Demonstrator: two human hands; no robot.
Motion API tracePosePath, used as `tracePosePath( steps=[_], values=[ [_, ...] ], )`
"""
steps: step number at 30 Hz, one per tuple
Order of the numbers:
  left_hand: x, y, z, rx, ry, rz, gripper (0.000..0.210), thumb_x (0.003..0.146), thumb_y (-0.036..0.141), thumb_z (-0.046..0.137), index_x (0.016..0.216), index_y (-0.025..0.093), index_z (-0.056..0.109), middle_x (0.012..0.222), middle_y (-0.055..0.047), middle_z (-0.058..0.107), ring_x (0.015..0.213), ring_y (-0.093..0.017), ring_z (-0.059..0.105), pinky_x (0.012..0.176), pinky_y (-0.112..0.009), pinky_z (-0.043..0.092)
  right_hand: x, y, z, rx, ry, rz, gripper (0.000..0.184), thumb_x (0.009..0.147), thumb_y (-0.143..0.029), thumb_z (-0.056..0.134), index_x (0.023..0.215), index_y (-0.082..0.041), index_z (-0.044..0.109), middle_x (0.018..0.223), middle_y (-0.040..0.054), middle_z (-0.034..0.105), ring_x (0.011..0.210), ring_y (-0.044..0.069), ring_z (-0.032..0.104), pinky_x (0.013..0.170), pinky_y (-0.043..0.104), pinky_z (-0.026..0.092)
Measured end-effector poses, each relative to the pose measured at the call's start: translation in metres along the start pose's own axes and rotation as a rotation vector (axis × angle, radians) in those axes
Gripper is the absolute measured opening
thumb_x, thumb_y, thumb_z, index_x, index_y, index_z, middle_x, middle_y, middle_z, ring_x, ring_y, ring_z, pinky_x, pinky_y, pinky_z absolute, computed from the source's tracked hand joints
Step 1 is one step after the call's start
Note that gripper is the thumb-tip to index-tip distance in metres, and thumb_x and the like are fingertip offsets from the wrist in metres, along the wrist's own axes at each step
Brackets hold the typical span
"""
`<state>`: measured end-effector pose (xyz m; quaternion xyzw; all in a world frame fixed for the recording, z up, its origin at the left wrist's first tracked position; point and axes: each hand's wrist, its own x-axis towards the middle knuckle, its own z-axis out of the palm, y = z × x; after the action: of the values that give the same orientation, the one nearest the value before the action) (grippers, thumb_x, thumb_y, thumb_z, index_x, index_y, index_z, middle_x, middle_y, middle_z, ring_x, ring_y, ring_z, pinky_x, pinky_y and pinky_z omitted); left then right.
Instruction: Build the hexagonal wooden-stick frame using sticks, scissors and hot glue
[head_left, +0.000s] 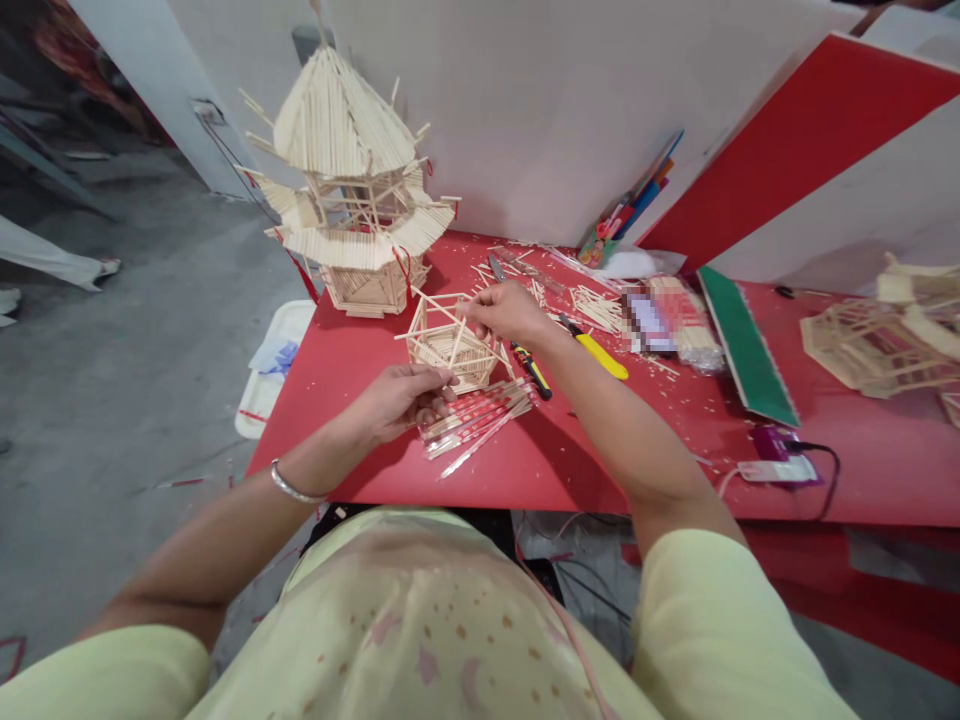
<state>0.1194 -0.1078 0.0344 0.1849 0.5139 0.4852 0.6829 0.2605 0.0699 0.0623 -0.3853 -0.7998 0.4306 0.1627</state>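
Note:
My left hand [409,400] is closed in a pinch at the near side of a small open frame of wooden sticks [454,365]. Its fingertips grip the lower end of a thin wooden stick [457,345] that slants upward. Above the frame, my right hand [506,310] pinches the upper part of what looks like the same stick. Another long stick lies across the top of the frame. Clear-wrapped stick packs [480,415] with red print lie under and beside my left hand. Past the frame stands a tall tiered pagoda model [349,190] built of similar sticks.
Right of the frame lie a black-and-yellow tool [532,370], a yellow-handled cutter [596,350] and loose sticks [596,308]. Further right are a green board [750,345], a power plug [780,468] with cables and another stick model [877,340]. A white tray [251,415] sits beyond the table's left edge.

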Motion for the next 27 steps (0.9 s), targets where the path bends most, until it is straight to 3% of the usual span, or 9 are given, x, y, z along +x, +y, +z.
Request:
tracePosePath(
  steps=[10,16,18,21,24,27],
  values=[
    [-0.01,-0.019,-0.011,0.163,-0.099,0.093,0.04,0.08,0.042,0.087,0.065,0.013,0.064,0.05,-0.001,0.061,0.036,-0.007,0.05,0.036,-0.016,0.037,-0.006,-0.007,-0.003,0.017,-0.046,-0.033,0.054,0.091,-0.055,0.073,0.055,-0.016,0.06,0.049,-0.0018,0.058,0.044,0.006,0.039,0.047,0.023,0.03],
    [-0.017,-0.029,-0.018,0.492,-0.142,0.11,0.039,0.067,0.038,0.094,0.055,0.012,0.068,0.047,-0.005,0.062,0.042,-0.01,0.053,0.042,-0.019,0.039,-0.004,-0.008,-0.008,0.038,-0.006,-0.01,0.055,0.09,-0.054,0.074,0.054,-0.018,0.056,0.047,-0.0029,0.054,0.044,0.006,0.04,0.051,0.023,0.032],
    [-0.015,-0.028,-0.019,0.458,-0.09,0.164,0.041,0.072,0.043,0.091,0.055,0.012,0.07,0.049,-0.005,0.061,0.044,-0.009,0.052,0.044,-0.019,0.037,-0.002,-0.009,-0.007,0.033,-0.024,-0.006,0.055,0.09,-0.055,0.074,0.053,-0.018,0.055,0.046,-0.0033,0.053,0.044,0.007,0.04,0.051,0.024,0.032],
    [-0.009,-0.023,-0.017,0.269,-0.021,0.13,0.038,0.079,0.048,0.085,0.074,0.012,0.078,0.061,-0.006,0.068,0.045,-0.007,0.049,0.041,-0.018,0.031,0.001,-0.01,-0.005,-0.027,-0.036,-0.007,0.056,0.09,-0.056,0.072,0.053,-0.017,0.057,0.044,-0.0033,0.051,0.043,0.007,0.038,0.05,0.024,0.029],
    [-0.005,-0.018,-0.012,0.138,-0.049,0.055,0.035,0.08,0.044,0.084,0.087,0.01,0.079,0.074,-0.009,0.073,0.044,-0.006,0.048,0.037,-0.018,0.027,0.003,-0.009,-0.003,-0.095,-0.001,-0.008,0.056,0.09,-0.058,0.071,0.054,-0.017,0.059,0.044,-0.0028,0.052,0.043,0.007,0.039,0.05,0.025,0.029],
    [-0.004,-0.015,-0.009,0.079,-0.088,0.062,0.029,0.082,0.036,0.082,0.093,0.009,0.078,0.073,-0.008,0.072,0.044,-0.006,0.047,0.036,-0.016,0.028,0.005,-0.006,-0.001,-0.164,0.014,-0.02,0.058,0.09,-0.059,0.07,0.053,-0.017,0.06,0.043,-0.0028,0.051,0.043,0.008,0.039,0.05,0.025,0.028]
  ],
)
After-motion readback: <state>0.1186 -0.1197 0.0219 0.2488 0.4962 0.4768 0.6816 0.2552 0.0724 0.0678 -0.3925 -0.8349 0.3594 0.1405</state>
